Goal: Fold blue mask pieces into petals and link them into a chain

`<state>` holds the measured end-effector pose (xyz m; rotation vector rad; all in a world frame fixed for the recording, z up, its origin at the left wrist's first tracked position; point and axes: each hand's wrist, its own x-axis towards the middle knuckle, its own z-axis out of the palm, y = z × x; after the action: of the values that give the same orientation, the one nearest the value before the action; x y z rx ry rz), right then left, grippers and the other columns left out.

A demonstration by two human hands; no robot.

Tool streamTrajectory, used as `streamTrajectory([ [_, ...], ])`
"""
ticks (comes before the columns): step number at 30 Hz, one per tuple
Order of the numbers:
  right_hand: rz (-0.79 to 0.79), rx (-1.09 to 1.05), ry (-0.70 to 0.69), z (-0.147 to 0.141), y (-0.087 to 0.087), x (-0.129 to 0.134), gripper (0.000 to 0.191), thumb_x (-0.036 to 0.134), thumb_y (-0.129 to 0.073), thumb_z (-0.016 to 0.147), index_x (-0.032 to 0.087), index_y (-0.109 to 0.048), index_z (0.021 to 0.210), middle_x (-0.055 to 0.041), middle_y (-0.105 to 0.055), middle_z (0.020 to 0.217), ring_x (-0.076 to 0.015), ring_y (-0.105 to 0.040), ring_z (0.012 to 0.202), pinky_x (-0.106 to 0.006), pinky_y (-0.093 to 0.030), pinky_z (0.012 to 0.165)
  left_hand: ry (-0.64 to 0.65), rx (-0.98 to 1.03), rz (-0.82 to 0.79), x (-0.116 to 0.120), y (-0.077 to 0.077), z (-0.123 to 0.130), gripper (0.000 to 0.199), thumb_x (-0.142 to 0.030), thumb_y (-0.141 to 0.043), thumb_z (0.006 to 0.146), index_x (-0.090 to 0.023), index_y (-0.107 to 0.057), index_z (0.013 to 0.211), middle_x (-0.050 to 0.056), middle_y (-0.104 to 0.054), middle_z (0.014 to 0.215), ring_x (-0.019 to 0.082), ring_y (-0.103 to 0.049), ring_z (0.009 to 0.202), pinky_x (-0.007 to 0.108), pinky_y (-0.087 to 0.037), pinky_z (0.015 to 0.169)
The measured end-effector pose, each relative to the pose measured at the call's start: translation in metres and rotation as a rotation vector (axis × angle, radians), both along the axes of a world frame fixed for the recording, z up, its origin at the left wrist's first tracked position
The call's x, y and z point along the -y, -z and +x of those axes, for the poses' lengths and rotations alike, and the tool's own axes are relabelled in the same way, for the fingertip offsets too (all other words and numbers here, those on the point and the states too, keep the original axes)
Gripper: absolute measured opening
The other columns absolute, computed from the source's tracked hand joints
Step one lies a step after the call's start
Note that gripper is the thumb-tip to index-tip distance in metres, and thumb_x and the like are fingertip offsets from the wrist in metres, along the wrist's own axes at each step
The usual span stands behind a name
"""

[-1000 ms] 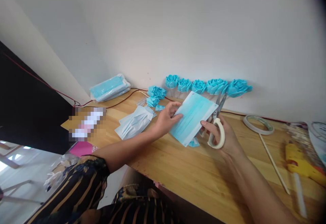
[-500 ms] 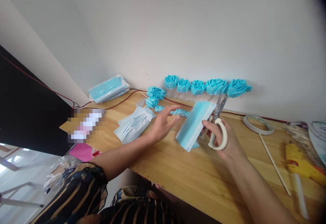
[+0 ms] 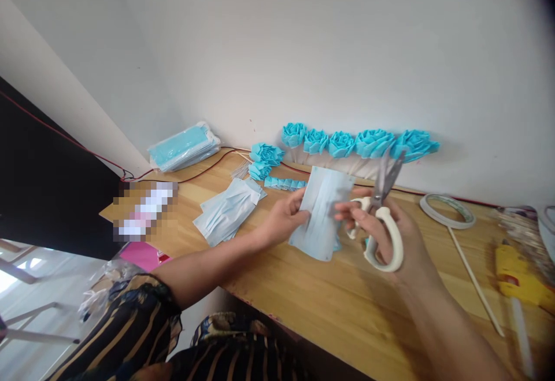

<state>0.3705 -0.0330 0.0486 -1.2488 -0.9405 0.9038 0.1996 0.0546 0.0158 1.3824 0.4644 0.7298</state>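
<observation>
My left hand [image 3: 284, 219] pinches the left edge of a pale pleated face mask [image 3: 323, 213], which has no ear loops that I can see. My right hand [image 3: 396, 236] holds white-handled scissors [image 3: 388, 239], their blades pointing up and slightly parted. Its fingertips lie at or close to the mask's right edge; whether they touch is unclear. Beneath the held mask a bit of blue material shows on the table. Left of my left hand lie several pale masks [image 3: 228, 210] in an overlapping pile. A folded blue strip [image 3: 284, 183] rests behind that hand.
Several blue mask-fabric flowers [image 3: 340, 144] line the wall, with two more flowers [image 3: 264, 155] to their left. A bagged mask stack [image 3: 184, 147] sits back left. On the right are a tape roll [image 3: 446, 210], a thin stick [image 3: 474, 280] and a yellow glue gun [image 3: 518, 274].
My left hand has closed on the mask's left edge. The mask has turned from its blue side to its pale side, and the right hand's fingers have loosened from it, keeping the scissors.
</observation>
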Motion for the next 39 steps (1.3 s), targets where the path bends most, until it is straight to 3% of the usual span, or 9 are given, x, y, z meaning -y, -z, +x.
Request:
streamTrajectory([
  [3, 0.07, 0.065, 0.181, 0.011, -0.003, -0.002, 0.034, 0.044, -0.079, 0.072, 0.031, -0.064, 0.099, -0.0016, -0.071, 0.084, -0.0214, -0.067, 0.074, -0.035, -0.052, 0.06, -0.032, 0.035, -0.108, -0.005, 0.003, -0.002, 0.05, -0.028, -0.063, 0.083, -0.017, -0.058, 0.132, 0.009, -0.07, 0.114, 0.024, -0.066, 0.103, 0.035, -0.051, 0.089],
  [6, 0.07, 0.097, 0.286, 0.019, 0.001, -0.006, 0.038, 0.043, -0.08, 0.073, 0.031, -0.062, 0.104, -0.0027, -0.071, 0.09, -0.0229, -0.067, 0.083, -0.036, -0.053, 0.065, -0.029, 0.06, -0.156, -0.005, 0.003, -0.005, 0.045, -0.034, -0.066, 0.082, -0.017, -0.064, 0.123, 0.008, -0.071, 0.112, 0.023, -0.065, 0.103, 0.033, -0.049, 0.088],
  [8, 0.037, 0.073, 0.276, 0.02, 0.005, -0.01, 0.039, 0.044, -0.081, 0.071, 0.032, -0.062, 0.102, -0.0021, -0.07, 0.09, -0.0225, -0.066, 0.084, -0.034, -0.053, 0.065, -0.014, 0.069, -0.181, -0.004, 0.002, -0.005, 0.044, -0.037, -0.068, 0.082, -0.017, -0.065, 0.121, 0.008, -0.071, 0.111, 0.021, -0.065, 0.1, 0.032, -0.049, 0.087],
  [14, -0.061, 0.002, 0.112, 0.017, 0.014, -0.012, 0.047, 0.045, -0.086, 0.063, 0.028, -0.063, 0.1, 0.0026, -0.063, 0.078, -0.0147, -0.059, 0.062, -0.027, -0.046, 0.047, 0.001, 0.086, -0.266, -0.002, -0.003, -0.005, 0.043, -0.039, -0.072, 0.079, -0.016, -0.068, 0.115, 0.007, -0.072, 0.103, 0.016, -0.065, 0.084, 0.029, -0.049, 0.08],
  [24, -0.021, -0.005, 0.119, 0.019, 0.017, -0.012, 0.036, 0.04, -0.086, 0.063, 0.028, -0.068, 0.092, 0.0046, -0.059, 0.075, -0.0119, -0.053, 0.066, -0.024, -0.046, 0.057, -0.018, 0.092, -0.356, -0.002, -0.002, -0.004, 0.046, -0.042, -0.073, 0.078, -0.016, -0.067, 0.116, 0.008, -0.072, 0.1, 0.017, -0.067, 0.083, 0.031, -0.05, 0.081],
  [28, -0.019, -0.012, 0.143, 0.023, 0.015, -0.01, 0.04, 0.049, -0.081, 0.069, 0.028, -0.069, 0.1, 0.0025, -0.061, 0.076, -0.0129, -0.053, 0.063, -0.025, -0.042, 0.051, 0.073, -0.023, -0.411, -0.004, -0.007, -0.009, 0.042, -0.045, -0.076, 0.074, -0.015, -0.07, 0.104, 0.003, -0.069, 0.084, 0.011, -0.061, 0.066, 0.024, -0.047, 0.065],
  [31, 0.02, -0.051, 0.145, 0.029, 0.009, -0.008, 0.043, 0.053, -0.078, 0.071, 0.029, -0.066, 0.104, -0.0006, -0.069, 0.082, -0.0159, -0.06, 0.068, -0.027, -0.047, 0.055, 0.272, -0.202, -0.34, -0.006, -0.012, -0.015, 0.035, -0.047, -0.075, 0.075, -0.016, -0.072, 0.092, 0.0, -0.066, 0.077, 0.008, -0.056, 0.06, 0.02, -0.041, 0.056],
  [34, -0.015, -0.012, 0.032, 0.034, 0.003, -0.004, 0.044, 0.053, -0.081, 0.066, 0.029, -0.065, 0.1, -0.0031, -0.072, 0.084, -0.0201, -0.066, 0.072, -0.032, -0.051, 0.061, 0.454, -0.339, -0.146, -0.009, -0.015, -0.018, 0.029, -0.043, -0.073, 0.078, -0.017, -0.074, 0.092, -0.001, -0.067, 0.077, 0.007, -0.055, 0.062, 0.019, -0.04, 0.058],
  [39, -0.235, 0.237, -0.277, 0.026, -0.001, 0.002, 0.047, 0.035, -0.089, 0.054, 0.024, -0.066, 0.093, -0.0006, -0.069, 0.077, -0.0153, -0.061, 0.062, -0.026, -0.047, 0.053, 0.486, -0.426, 0.037, -0.011, -0.016, -0.017, 0.027, -0.041, -0.07, 0.081, -0.015, -0.074, 0.087, -0.002, -0.064, 0.07, 0.007, -0.05, 0.06, 0.019, -0.038, 0.058],
])
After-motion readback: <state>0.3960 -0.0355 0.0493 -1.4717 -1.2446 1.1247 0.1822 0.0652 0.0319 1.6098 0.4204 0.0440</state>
